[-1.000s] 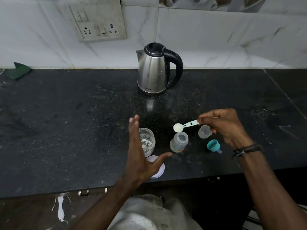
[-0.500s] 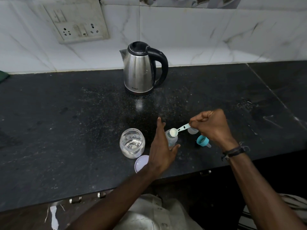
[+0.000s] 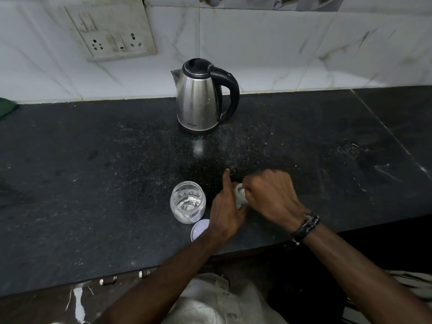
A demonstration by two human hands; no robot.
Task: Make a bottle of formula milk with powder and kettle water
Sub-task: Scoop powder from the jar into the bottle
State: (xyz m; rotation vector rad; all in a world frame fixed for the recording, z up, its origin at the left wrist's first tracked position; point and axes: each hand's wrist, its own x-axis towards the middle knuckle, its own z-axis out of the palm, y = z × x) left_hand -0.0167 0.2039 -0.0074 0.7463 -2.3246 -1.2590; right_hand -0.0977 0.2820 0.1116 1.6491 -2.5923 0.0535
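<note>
My left hand (image 3: 224,213) wraps the small baby bottle (image 3: 240,203) near the counter's front edge, with the index finger sticking up. Only a sliver of the bottle shows between my hands. My right hand (image 3: 271,197) grips the white measuring scoop (image 3: 239,190), whose bowl sits right over the bottle's mouth. A glass jar of white powder (image 3: 188,202) stands open just left of my left hand, its pale lid (image 3: 199,229) lying flat in front of it. The steel kettle (image 3: 201,99) with a black handle stands farther back by the wall.
The black stone counter (image 3: 93,183) ends close in front of my hands. A socket plate (image 3: 112,31) is on the white tiled wall at the upper left. A green object (image 3: 5,108) lies at the far left edge. My right hand hides the bottle's cap and teat.
My left hand has moved right from beside the jar and closed around the bottle. My right hand brought the scoop down to the bottle's mouth and now covers the cap and teat.
</note>
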